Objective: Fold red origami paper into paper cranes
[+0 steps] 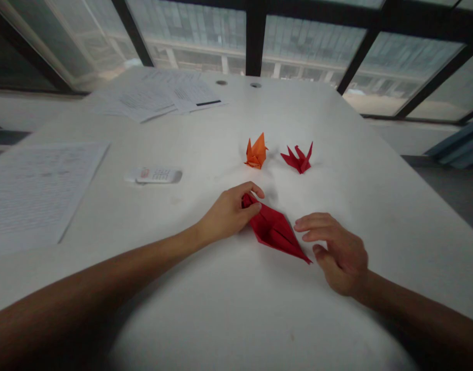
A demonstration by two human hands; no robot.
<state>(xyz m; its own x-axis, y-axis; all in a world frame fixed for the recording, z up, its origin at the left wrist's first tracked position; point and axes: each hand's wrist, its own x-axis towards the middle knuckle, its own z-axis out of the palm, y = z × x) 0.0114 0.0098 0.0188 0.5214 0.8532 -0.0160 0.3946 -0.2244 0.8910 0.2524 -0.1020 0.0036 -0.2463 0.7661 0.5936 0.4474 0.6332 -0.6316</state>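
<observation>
A folded red paper piece point(275, 230), long and pointed, lies flat on the white table point(236, 304) in front of me. My left hand point(229, 212) pinches its upper left end between thumb and fingers. My right hand point(335, 251) hovers just right of the paper's lower tip, fingers stretched and apart, holding nothing. Farther back stand an orange origami figure point(255, 151) and a red origami figure point(299, 158), side by side and apart from both hands.
A white remote control point(155, 175) lies left of the hands. Printed sheets point(31, 188) lie at the left edge, more papers point(159, 95) at the far side. Large windows point(309, 46) stand behind the table.
</observation>
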